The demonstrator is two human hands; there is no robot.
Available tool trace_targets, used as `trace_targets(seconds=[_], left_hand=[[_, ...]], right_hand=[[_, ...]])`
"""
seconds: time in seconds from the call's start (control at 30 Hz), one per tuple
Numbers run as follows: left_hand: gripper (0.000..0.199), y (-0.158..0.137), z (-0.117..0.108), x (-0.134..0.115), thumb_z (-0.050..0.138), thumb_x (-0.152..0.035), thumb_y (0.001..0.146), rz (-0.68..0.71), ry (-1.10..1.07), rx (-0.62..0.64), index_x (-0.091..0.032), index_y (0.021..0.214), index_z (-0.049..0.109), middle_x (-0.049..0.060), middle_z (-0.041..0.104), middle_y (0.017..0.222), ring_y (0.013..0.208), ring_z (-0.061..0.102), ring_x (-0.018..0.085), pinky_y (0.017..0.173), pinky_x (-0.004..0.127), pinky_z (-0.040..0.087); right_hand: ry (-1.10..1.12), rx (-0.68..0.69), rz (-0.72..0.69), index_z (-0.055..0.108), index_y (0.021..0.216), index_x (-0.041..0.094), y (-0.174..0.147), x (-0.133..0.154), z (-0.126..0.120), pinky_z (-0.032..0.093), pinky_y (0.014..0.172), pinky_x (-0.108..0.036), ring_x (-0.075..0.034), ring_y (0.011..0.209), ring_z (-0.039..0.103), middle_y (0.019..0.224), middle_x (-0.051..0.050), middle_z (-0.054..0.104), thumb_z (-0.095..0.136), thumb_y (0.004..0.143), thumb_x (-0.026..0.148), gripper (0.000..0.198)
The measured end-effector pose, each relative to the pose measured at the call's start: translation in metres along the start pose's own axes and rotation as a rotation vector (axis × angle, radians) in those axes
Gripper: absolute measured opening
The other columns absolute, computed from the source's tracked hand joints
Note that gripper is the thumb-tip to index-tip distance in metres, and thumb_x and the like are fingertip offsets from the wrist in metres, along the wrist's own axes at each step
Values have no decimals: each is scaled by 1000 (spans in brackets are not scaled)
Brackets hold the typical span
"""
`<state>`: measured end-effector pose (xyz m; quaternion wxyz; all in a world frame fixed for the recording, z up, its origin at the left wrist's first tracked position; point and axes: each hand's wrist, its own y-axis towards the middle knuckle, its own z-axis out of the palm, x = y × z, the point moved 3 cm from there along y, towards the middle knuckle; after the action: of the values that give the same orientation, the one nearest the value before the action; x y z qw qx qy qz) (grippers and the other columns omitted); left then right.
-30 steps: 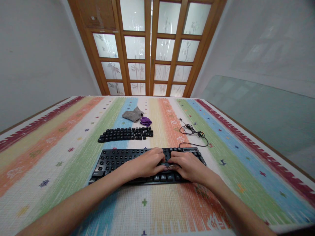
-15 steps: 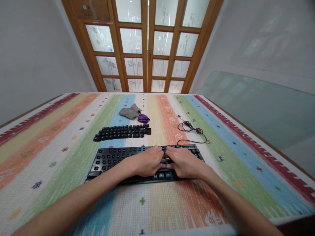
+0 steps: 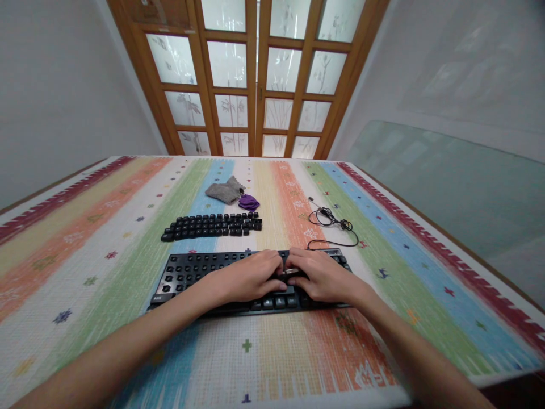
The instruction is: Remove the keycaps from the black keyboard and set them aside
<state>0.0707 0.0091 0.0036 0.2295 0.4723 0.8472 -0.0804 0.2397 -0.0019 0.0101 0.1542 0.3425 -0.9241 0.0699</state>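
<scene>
A black keyboard [image 3: 221,311] lies before me with most of its left-hand keycaps off, showing dark switches. Over its right part my left hand [image 3: 251,275] rests with curled fingers, the thumb low above the bottom row. Facing it closely, my right hand [image 3: 319,275] has bent fingers and thumb closed around a small, shiny, metallic-looking piece [image 3: 290,272]. Its kind is too small to tell. Left fingertips come right up to this piece; whether they grip it is partly hidden. Behind the keyboard, removed black keycaps [image 3: 200,228] stand in rows.
A grey cloth [image 3: 222,192] and a purple cloth [image 3: 248,203] lie beyond the keycaps. The keyboard's black cable [image 3: 332,218] is loosely coiled at the right. A striped patterned cloth [image 3: 272,352] covers the table; paned wooden doors [image 3: 255,85] stand behind.
My fingers and thumbs have parted slightly, so more of the shiny piece shows between the hands. The keyboard and loose keycaps keep their places; the view has shifted a little.
</scene>
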Motion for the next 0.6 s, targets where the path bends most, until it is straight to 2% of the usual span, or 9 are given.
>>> trace_targets(seconds=[0.2, 0.4, 0.53, 0.6], left_hand=[[11, -6, -7, 7, 64, -21, 86, -56, -59, -95, -15, 93, 58, 6, 64, 90, 81, 59, 19, 73, 31, 46], [9, -14, -14, 22, 60, -22, 89, -162, -158, -216, -15, 94, 63, 3, 66, 80, 69, 60, 16, 65, 28, 46], [15, -25, -28, 35, 58, -25, 89, -214, -176, -319, -15, 98, 64, 5, 70, 84, 71, 63, 16, 66, 28, 48], [19, -34, -38, 44, 56, -30, 90, -248, -133, -390, -16, 99, 64, 6, 71, 88, 73, 63, 16, 69, 30, 49]], right_hand=[[26, -100, 5, 59, 91, 16, 3, -1, -8, 37, 70, -29, -17, 82, 57, 93, -5, 64, 61, 89, 16, 3], [36, -184, 6, 63, 90, 16, 21, 6, -12, 40, 72, -29, -18, 81, 59, 91, -7, 67, 61, 91, 22, 6], [6, -201, 125, 66, 91, 15, 42, 6, -12, 38, 68, -28, -20, 81, 62, 89, -7, 71, 63, 88, 20, 6], [9, -192, 208, 68, 93, 16, 54, 2, -10, 39, 69, -28, -21, 86, 64, 92, -8, 73, 64, 89, 26, 12]])
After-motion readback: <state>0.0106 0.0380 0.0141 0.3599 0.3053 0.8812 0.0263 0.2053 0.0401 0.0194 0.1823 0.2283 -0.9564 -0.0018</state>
